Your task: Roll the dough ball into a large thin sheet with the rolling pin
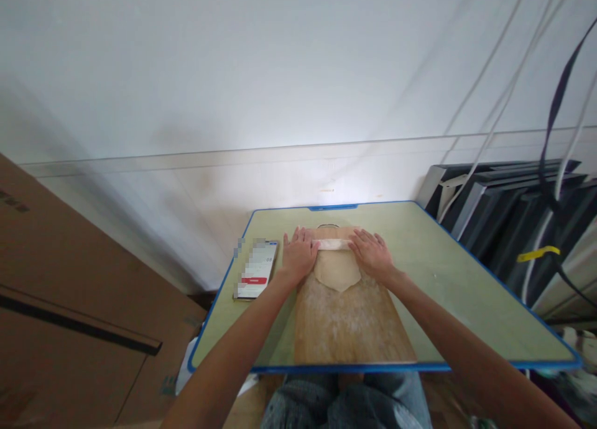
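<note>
Dough (338,272) lies flattened, its uneven edge probably left to smooth, with left hand (300,253) and right hand (372,253), fingers outstretched, on a rolling pin (333,244).

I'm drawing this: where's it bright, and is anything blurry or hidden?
Head view: the wall is brightest behind the table, grayer far left; head view: blocky squares cover part of the phone; head view: the bottom-right clutter looks blurry, the dough clearer.

Table (420,249), pale green top, blue edging; on it: wooden cutting board (345,329), dusted white; smartphone (259,268), screen lit, left of board.
</note>
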Demonstrator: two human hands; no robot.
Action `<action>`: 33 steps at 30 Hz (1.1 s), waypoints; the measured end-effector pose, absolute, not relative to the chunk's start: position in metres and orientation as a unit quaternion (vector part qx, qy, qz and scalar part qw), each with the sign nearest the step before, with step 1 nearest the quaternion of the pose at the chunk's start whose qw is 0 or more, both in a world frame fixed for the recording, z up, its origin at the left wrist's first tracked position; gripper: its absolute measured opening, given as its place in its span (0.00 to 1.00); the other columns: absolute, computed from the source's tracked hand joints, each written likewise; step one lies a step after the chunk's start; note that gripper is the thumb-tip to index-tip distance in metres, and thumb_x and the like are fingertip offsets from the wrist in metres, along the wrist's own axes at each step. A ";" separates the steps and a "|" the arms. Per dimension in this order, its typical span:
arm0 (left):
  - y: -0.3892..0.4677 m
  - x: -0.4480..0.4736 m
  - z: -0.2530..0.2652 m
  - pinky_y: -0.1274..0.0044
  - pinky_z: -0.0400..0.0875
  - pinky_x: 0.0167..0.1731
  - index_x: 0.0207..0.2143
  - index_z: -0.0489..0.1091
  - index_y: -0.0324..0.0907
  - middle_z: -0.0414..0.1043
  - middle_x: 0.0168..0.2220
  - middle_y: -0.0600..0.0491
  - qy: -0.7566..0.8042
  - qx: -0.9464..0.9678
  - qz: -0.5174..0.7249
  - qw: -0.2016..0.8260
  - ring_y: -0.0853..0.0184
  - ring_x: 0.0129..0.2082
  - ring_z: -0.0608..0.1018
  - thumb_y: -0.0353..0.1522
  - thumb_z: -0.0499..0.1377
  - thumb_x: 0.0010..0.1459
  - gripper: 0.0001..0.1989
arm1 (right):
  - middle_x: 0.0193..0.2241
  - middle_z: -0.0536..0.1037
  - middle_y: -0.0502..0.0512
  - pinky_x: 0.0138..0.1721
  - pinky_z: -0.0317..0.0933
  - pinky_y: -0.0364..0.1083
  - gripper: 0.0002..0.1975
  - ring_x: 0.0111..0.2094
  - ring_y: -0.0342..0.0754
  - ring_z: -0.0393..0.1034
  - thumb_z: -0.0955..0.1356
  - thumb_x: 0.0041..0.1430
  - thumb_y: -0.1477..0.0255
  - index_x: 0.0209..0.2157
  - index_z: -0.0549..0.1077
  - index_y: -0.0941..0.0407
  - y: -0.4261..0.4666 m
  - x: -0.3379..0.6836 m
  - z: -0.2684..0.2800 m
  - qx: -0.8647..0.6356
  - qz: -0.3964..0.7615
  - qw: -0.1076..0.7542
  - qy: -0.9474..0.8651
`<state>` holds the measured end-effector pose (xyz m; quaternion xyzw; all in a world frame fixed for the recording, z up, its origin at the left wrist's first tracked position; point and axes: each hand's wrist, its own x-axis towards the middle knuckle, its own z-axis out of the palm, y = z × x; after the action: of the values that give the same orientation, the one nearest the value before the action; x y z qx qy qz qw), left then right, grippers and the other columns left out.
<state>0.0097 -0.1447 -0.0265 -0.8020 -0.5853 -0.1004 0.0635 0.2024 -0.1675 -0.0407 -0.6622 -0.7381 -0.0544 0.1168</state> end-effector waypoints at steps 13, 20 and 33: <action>-0.101 0.024 -0.030 0.61 0.57 0.52 0.47 0.68 0.38 0.71 0.48 0.44 -0.618 -0.774 -0.109 0.080 0.55 0.54 0.66 0.38 0.38 0.65 0.23 | 0.55 0.68 0.56 0.56 0.47 0.56 0.22 0.58 0.54 0.57 0.52 0.65 0.66 0.51 0.69 0.53 -0.116 0.200 -0.044 -0.691 -0.052 0.128 -0.709; -0.069 0.026 -0.030 0.66 0.67 0.43 0.43 0.69 0.40 0.74 0.42 0.45 -0.639 -0.763 -0.083 0.053 0.58 0.45 0.74 0.40 0.38 0.65 0.24 | 0.54 0.70 0.54 0.55 0.50 0.55 0.21 0.55 0.51 0.61 0.52 0.65 0.66 0.51 0.68 0.51 -0.078 0.203 -0.041 -0.697 -0.006 0.094 -0.711; -0.029 0.030 -0.026 0.70 0.70 0.40 0.41 0.72 0.38 0.73 0.43 0.43 -0.662 -0.745 -0.072 0.032 0.58 0.45 0.74 0.43 0.41 0.63 0.25 | 0.50 0.72 0.61 0.48 0.57 0.52 0.25 0.51 0.54 0.64 0.50 0.65 0.60 0.47 0.70 0.57 -0.038 0.206 -0.031 -0.705 0.044 0.064 -0.705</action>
<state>0.0299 -0.0293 -0.0261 -0.7454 -0.6619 -0.0716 0.0319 0.2065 -0.0385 -0.0307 -0.7051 -0.7049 0.0438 0.0640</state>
